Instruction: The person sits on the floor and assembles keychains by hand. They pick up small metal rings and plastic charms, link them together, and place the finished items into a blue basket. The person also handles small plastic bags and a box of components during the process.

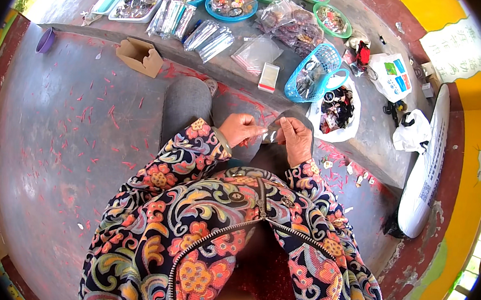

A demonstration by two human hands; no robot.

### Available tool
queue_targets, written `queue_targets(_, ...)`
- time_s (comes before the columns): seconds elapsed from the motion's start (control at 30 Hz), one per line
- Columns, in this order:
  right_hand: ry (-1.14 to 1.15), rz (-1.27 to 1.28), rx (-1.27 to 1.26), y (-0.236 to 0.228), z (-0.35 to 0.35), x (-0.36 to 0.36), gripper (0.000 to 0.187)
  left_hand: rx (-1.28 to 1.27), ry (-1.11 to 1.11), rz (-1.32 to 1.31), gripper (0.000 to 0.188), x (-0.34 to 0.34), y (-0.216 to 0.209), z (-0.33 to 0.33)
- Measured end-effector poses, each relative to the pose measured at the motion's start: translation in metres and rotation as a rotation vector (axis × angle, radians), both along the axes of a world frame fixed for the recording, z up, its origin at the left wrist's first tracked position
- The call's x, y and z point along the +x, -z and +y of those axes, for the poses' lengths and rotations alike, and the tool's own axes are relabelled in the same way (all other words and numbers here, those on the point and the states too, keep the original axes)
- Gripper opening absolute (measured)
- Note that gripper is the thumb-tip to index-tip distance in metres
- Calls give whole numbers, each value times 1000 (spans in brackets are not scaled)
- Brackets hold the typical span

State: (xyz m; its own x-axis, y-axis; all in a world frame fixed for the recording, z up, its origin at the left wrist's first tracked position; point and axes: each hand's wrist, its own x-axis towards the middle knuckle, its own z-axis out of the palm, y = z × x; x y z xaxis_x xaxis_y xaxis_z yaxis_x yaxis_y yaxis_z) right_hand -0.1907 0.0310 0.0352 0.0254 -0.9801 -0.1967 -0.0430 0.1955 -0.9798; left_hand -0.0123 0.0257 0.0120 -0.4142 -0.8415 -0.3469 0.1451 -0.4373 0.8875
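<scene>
Over my lap, my left hand (240,130) and my right hand (295,141) hold a small clear plastic bag (271,134) between them. Thumb and fingers pinch it on each side. It is see-through with white glints, and I cannot make out whether anything lies inside. Beyond my hands, on the raised ledge, is a stack of small clear bags (269,76) with a red edge. A blue plastic basket (326,53) with small packets in it leans to the right. Below it, a white plastic bag (354,123) stands open, full of small dark and coloured pieces.
Round trays (230,17) of small trinkets line the back of the ledge. Bundled packets (209,40) and larger clear bags (255,53) lie nearer. An open cardboard box (139,56) and a purple bowl (46,40) sit left. Red scraps litter the floor; a white sack (426,179) leans right.
</scene>
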Motion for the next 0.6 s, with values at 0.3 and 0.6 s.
queue_targets(0.3,20,-8,-11,-3,2,6,20,6,-46,-99,25,-2,-4,-1)
queue_targets(0.6,97,-59,-78,7,2,2,18,-55,-28,42,17,-2,-1,0)
